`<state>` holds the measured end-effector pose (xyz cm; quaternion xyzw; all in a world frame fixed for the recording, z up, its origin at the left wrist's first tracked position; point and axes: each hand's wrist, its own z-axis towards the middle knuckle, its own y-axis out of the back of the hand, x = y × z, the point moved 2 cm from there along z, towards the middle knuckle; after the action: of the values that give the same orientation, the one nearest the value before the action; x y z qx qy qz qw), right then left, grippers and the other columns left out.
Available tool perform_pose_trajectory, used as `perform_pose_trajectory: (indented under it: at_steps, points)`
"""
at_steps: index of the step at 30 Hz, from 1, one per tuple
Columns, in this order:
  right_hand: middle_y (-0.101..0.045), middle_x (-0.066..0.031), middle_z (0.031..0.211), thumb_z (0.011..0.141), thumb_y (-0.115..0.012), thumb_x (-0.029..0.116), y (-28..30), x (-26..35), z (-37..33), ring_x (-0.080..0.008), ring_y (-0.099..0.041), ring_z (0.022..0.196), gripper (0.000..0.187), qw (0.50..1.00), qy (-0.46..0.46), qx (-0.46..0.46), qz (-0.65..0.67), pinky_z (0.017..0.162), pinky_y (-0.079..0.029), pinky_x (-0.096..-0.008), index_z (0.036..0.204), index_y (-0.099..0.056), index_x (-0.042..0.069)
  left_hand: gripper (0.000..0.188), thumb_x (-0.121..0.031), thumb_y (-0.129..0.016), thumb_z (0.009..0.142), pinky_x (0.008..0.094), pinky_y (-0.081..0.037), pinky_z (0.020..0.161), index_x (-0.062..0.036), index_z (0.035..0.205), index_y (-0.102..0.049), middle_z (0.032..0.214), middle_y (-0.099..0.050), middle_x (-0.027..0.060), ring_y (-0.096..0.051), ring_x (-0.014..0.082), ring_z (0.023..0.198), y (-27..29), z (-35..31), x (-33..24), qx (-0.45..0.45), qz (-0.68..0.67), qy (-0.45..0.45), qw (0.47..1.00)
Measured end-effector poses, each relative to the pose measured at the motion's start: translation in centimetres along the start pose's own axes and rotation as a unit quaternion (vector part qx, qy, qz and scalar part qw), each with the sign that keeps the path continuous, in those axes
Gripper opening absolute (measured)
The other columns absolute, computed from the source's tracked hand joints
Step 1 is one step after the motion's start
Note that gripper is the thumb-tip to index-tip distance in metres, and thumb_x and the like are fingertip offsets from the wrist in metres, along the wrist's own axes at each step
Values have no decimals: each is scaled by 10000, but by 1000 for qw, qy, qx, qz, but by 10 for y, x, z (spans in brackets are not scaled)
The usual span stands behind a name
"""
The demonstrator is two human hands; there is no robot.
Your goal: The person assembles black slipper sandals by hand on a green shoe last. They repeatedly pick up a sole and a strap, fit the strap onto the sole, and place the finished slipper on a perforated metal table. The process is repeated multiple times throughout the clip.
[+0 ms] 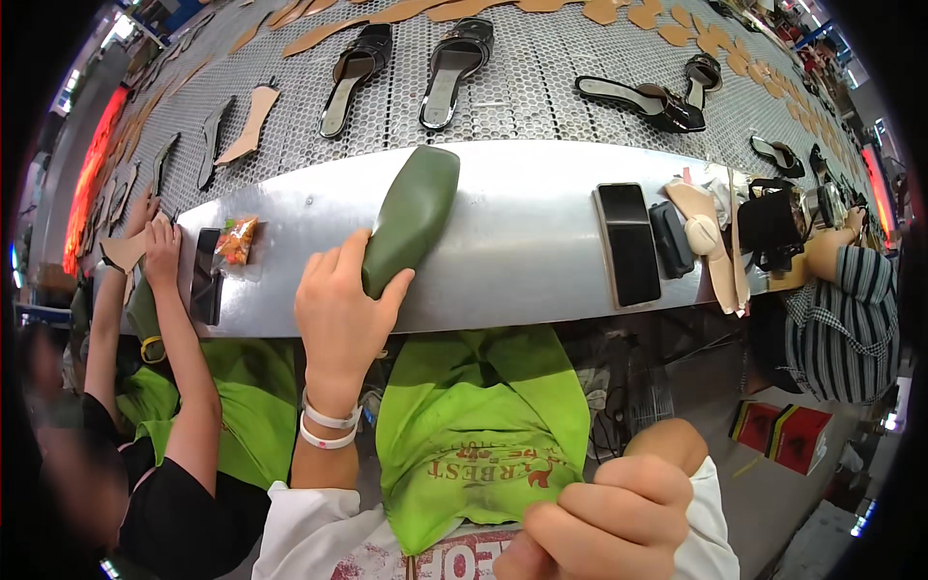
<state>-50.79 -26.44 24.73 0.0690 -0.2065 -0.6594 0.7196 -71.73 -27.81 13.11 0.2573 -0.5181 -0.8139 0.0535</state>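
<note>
A dark green shoe last [418,213] lies on the metal ledge, its broad end pointing away from me. My left hand [340,300] is closed round the narrower near end, thumb on the right and fingers on the left. White bands circle that wrist. Close to me at the lower right, above the bright green apron [478,425], my right hand [609,517] is curled into a fist. Whatever its fingers may hold is hidden. Beyond the last, two black open sandals [458,72] stand on the perforated conveyor.
On the metal ledge [522,232], a phone [628,246] and dark case [672,239] lie right; another phone [206,275] and a snack packet [236,242] lie left. A co-worker's hands [159,246] hold a beige insole at left. Another person [841,319] sits right. More sandals [667,104] lie beyond.
</note>
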Motion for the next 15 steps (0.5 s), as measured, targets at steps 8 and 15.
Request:
perform_pose_trajectory:
  at_steps: [8,15]
  points:
    - [-586,-84,683,604,-701,32,26,3,-33,-163,-455,480,308,988,-99,112,25,464,-278,-289,889,-588,61,118,87,-664,754,318,-506,626,43,858,-630,777,-649,141,-622,277,656,-2,-105,33,-160,-233,-129,950]
    - [-608,-108,747,853,-654,107,36,8,-43,-151,-472,501,106,990,-64,122,24,421,-286,-305,934,-598,148,87,-63,-619,902,233,-435,571,21,888,-640,704,-610,22,-544,86,620,-123,-260,183,80,-224,316,919]
